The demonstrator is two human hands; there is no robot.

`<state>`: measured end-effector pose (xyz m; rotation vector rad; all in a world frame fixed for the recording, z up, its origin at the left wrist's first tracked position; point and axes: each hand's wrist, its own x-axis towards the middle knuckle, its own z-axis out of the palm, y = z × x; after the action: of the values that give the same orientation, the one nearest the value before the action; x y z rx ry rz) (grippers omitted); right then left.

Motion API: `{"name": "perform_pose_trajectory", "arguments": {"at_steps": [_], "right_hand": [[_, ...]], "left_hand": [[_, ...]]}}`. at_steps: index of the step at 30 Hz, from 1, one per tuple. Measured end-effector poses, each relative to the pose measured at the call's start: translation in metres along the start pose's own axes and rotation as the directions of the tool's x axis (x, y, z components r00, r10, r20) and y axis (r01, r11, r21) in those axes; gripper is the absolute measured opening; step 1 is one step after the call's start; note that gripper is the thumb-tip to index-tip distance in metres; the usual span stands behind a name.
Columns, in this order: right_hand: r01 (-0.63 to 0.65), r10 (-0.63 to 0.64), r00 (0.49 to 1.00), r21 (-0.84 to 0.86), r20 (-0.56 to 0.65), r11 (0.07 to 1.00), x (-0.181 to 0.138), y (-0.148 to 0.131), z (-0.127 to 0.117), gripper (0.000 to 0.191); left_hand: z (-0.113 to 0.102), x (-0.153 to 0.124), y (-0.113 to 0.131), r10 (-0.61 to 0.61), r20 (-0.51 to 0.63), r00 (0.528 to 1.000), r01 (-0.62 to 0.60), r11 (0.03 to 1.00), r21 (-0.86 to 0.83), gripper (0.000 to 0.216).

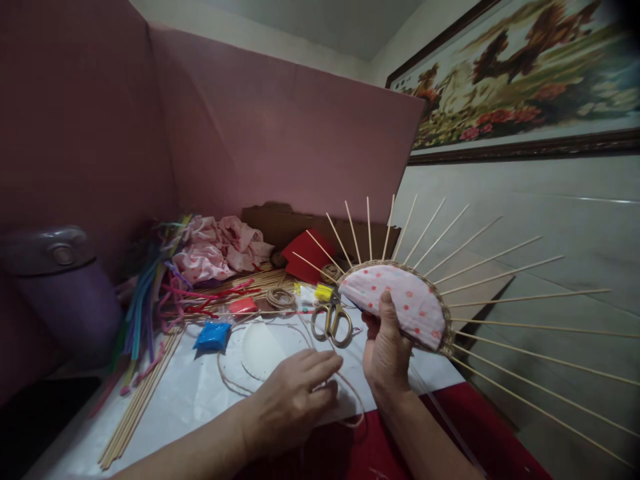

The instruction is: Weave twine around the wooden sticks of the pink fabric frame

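Note:
My right hand [390,347] grips a half-round piece covered in pink dotted cloth [395,300], its thumb pressed on the front. A braided twine edge [447,317] runs along the curve, and thin wooden sticks [473,250] fan out from it. To the left, my left hand [303,393] hovers low over the white table with its fingers curled; whatever they hold is hidden. Loose twine [361,407] shows on both sides of this hand. Behind it lies a white half-round card [260,353]. Scissors [331,323] rest between the hands, farther back.
At left are a blue packet [212,337], bundled sticks [143,400], coloured pipe cleaners [143,313] and a purple container [63,293]. Crumpled pink cloth [220,247], red card [310,257], a twine coil [281,298] and a yellow packet [323,292] lie at the back, before a pink panel [285,133].

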<state>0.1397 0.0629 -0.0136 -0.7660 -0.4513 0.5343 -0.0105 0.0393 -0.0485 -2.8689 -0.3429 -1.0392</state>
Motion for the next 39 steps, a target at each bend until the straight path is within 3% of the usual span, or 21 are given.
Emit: {"name": "perform_pose_trajectory", "arguments": {"at_steps": [4,8,12,14,16,19,22,27,30,32,36,39], "right_hand": [[0.026,-0.026,1.0,-0.025,0.005,0.999,0.0,0.001,0.0,0.059],[0.066,-0.065,0.997,-0.043,0.034,0.997,-0.001,0.002,-0.001,0.059],[0.086,-0.082,0.995,-0.057,0.064,0.995,-0.001,0.002,-0.002,0.057],[0.06,-0.057,0.997,-0.052,0.051,0.997,-0.001,0.001,-0.002,0.056],[0.041,-0.039,0.998,-0.037,0.043,0.998,-0.001,0.0,-0.001,0.056],[0.068,-0.067,0.996,-0.032,0.057,0.997,-0.001,-0.001,-0.001,0.055],[0.105,-0.102,0.993,-0.044,0.065,0.993,-0.001,-0.001,-0.001,0.055],[0.075,-0.074,0.996,-0.04,0.04,0.996,-0.001,-0.001,-0.001,0.055],[0.089,-0.086,0.995,-0.051,0.051,0.995,-0.001,0.0,-0.001,0.052],[0.108,-0.105,0.993,-0.054,0.055,0.993,-0.001,0.001,-0.001,0.053],[0.101,-0.099,0.994,-0.049,0.042,0.994,-0.001,0.001,-0.002,0.054],[0.07,-0.069,0.997,-0.036,0.038,0.997,-0.002,0.0,-0.001,0.053]], "left_hand": [[0.006,-0.007,-0.011,-0.125,-0.047,0.991,0.129,0.987,0.1,0.02],[0.01,-0.011,-0.02,-0.162,-0.049,0.986,0.169,0.968,0.185,0.016],[-0.002,-0.008,-0.029,-0.248,-0.059,0.967,0.254,0.924,0.286,0.024],[-0.016,-0.006,-0.037,-0.388,-0.119,0.914,0.403,0.834,0.377,0.021],[-0.031,-0.006,-0.049,-0.549,-0.194,0.813,0.566,0.667,0.485,0.02],[-0.047,-0.015,-0.069,-0.692,-0.202,0.693,0.651,0.48,0.588,0.015],[-0.05,-0.027,-0.084,-0.773,-0.074,0.631,0.638,0.462,0.616,0.015],[-0.049,-0.035,-0.092,-0.784,-0.081,0.616,0.657,0.454,0.602,0.021],[-0.057,-0.033,-0.095,-0.765,-0.146,0.627,0.705,0.478,0.524,0.021],[-0.063,-0.033,-0.1,-0.747,-0.251,0.615,0.781,0.534,0.325,0.017],[-0.067,-0.034,-0.109,-0.784,-0.38,0.491,0.826,0.557,-0.084,0.014],[-0.065,-0.034,-0.111,-0.81,-0.357,0.465,0.814,0.55,-0.186,0.018]]}}
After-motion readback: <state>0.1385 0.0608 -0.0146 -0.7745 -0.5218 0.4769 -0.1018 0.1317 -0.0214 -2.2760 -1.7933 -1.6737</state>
